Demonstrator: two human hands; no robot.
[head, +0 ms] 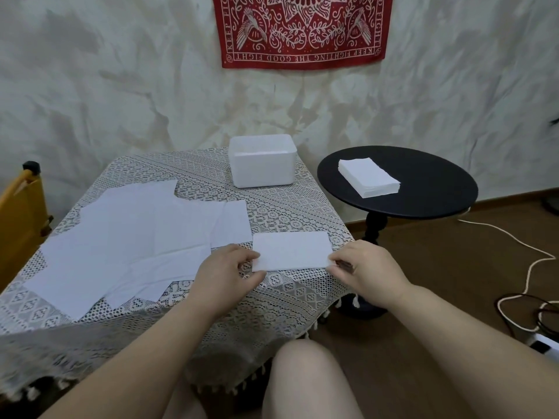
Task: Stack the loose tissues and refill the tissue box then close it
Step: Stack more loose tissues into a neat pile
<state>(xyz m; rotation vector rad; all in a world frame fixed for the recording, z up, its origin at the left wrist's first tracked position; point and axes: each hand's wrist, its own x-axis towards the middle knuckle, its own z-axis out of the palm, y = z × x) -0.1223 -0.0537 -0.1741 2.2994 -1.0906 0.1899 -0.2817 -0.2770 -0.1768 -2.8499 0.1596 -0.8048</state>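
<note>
A folded white tissue (292, 249) lies near the front right corner of the lace-covered table (287, 300). My left hand (225, 270) pinches its left edge and my right hand (367, 272) pinches its right edge. Several unfolded loose tissues (136, 243) overlap across the left half of the table. The white tissue box (262, 160) stands open at the table's far edge; I cannot see inside it, and no lid is in view. A neat stack of folded tissues (369, 180) rests on the round black side table (429, 189) to the right.
A yellow chair (18, 219) stands at the left of the table. White cables (526, 261) and a power strip (544, 343) lie on the brown floor at right. My knee (305, 379) is below the table's front edge. A red bandana (302, 31) hangs on the wall.
</note>
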